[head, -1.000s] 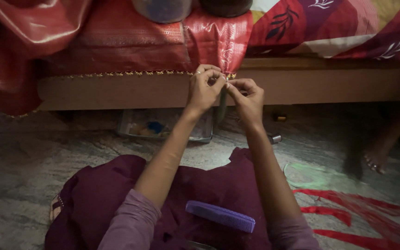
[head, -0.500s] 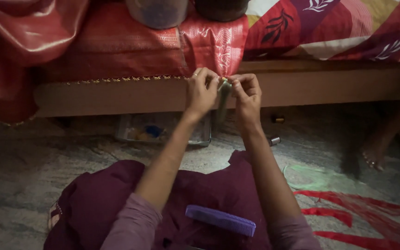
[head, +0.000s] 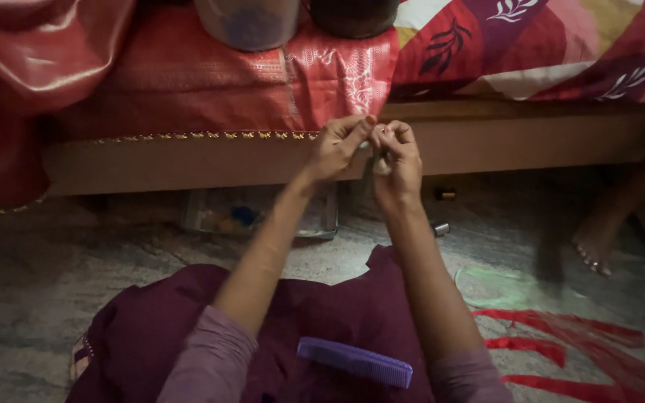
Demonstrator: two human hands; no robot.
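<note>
The red cloth hangs over the edge of a wooden bed frame, its gold beaded border running along the hem. At the end of that border, the left hand and right hand meet, fingertips pinched tight on the hem; what they pinch besides is too small to tell. Below lies a stone floor, with a clear tray under the bed. A purple comb rests on the maroon lap. Another person's bare foot stands at right.

Mauve sleeves w/ forearms bare, maroon garment over lap, painted nails on fingers.
</note>
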